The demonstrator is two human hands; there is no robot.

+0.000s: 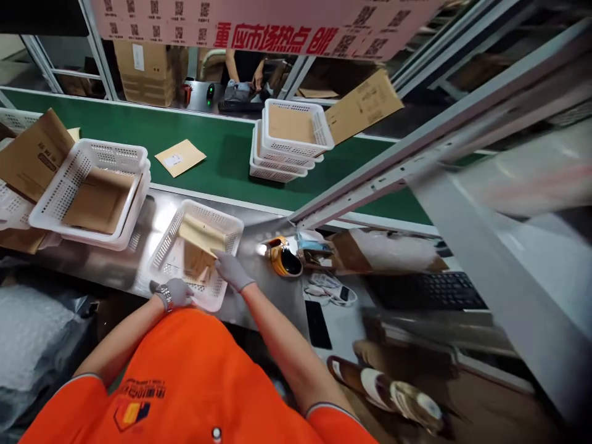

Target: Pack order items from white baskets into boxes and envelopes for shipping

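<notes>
A white perforated basket (230, 226) sits on the steel counter in front of me, with brown padded envelopes (200, 235) inside. My left hand (178, 291), in a grey glove with a wristwatch, is closed on the basket's near rim. My right hand (231, 269), also gloved, rests on the near end of the envelopes at the basket's right side, its fingers curled down onto them.
Stacked white baskets (83, 163) with cardboard stand at left. On the green conveyor (222, 148) lie an envelope (180, 157) and another basket stack (289, 139). A yellow scanner (283, 258), keyboard (430, 290), phone (317, 324) and tape rolls (393, 388) are to my right. Another person works beyond the belt.
</notes>
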